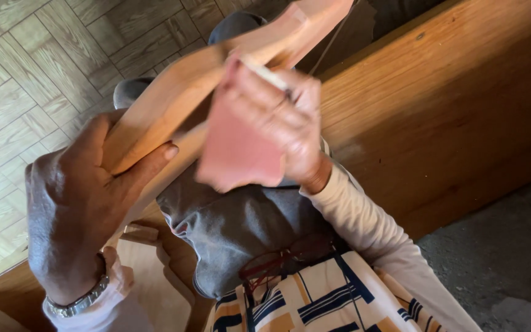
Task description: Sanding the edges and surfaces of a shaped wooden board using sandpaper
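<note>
My left hand (75, 203) grips the near end of a long curved wooden piece (182, 86) that slants up to the right. My right hand (281, 117) presses a pink sheet of sandpaper (238, 144) against the wood's side, blurred by motion, with a thin pencil-like stick (265, 75) held across its fingers. The wood rests above my lap in grey trousers (241, 227). A metal watch (81, 302) sits on my left wrist.
A wide wooden board or bench (450, 104) runs along the right. Cut wooden shapes (155, 283) lie at lower left. Red-framed glasses (284, 258) hang on my patterned shirt. Parquet floor (26, 80) lies at left, grey concrete (505, 258) at lower right.
</note>
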